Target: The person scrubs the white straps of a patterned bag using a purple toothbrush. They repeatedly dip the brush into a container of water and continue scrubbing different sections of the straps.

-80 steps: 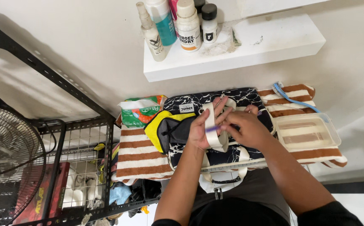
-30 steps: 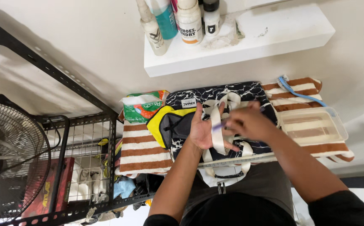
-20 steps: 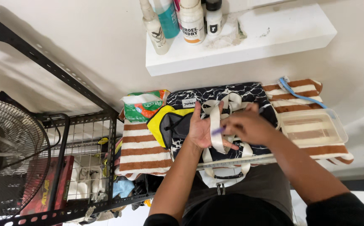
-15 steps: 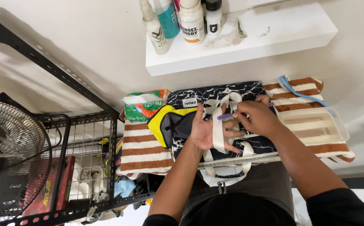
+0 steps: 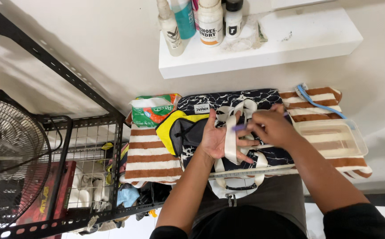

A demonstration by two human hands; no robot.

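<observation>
One black marbled bag (image 5: 228,104) lies on one striped towel (image 5: 146,152), left hand (image 5: 214,137) clasping its cream strap (image 5: 231,141), right hand (image 5: 272,127) at 3 o'clock pinching one purple brush (image 5: 240,127).

white wall (image 5: 90,40), wall shelf (image 5: 290,44), blk metal rack (image 5: 86,132), fan (image 5: 6,150)

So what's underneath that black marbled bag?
The black marbled bag lies on a brown-and-white striped towel, which shows on both sides. Both hands, left hand and right hand, rest on its cream straps. The towel's middle is covered by the bag.
</observation>
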